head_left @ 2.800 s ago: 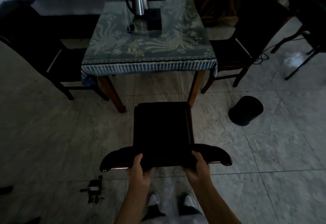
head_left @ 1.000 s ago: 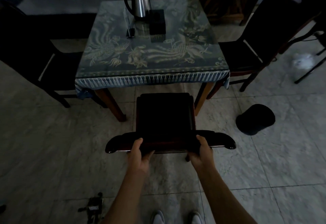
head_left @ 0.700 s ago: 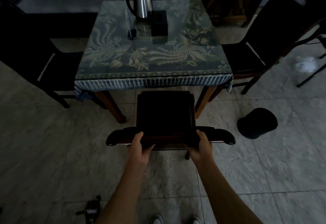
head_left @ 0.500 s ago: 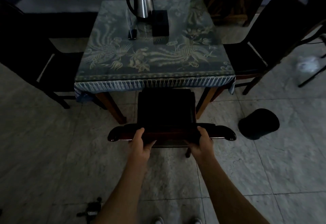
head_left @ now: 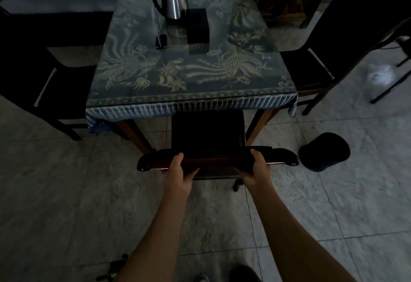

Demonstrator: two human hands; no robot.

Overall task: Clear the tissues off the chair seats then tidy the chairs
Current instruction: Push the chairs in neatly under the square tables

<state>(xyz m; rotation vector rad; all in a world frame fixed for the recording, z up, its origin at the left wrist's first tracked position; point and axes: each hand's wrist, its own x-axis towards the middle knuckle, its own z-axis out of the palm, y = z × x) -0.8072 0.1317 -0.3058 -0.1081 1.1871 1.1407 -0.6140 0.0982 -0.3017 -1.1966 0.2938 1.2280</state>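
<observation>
At table edge, left hand [head_left: 180,174], right hand [head_left: 255,170] gripping chair [head_left: 208,135] backrest, arms outstretched

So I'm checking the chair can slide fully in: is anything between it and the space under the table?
Nothing visible. Both hands, left and right, grip the chair by its back, seat front already at the table edge, between the legs. Further under is too dark to tell.

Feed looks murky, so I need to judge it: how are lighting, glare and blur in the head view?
Head view: dim overall; dark wooden chair seat nearly black, detail lost; glare streak on its glossy top rail; white object on the floor blurred; wide-angle bending at edges.
</observation>
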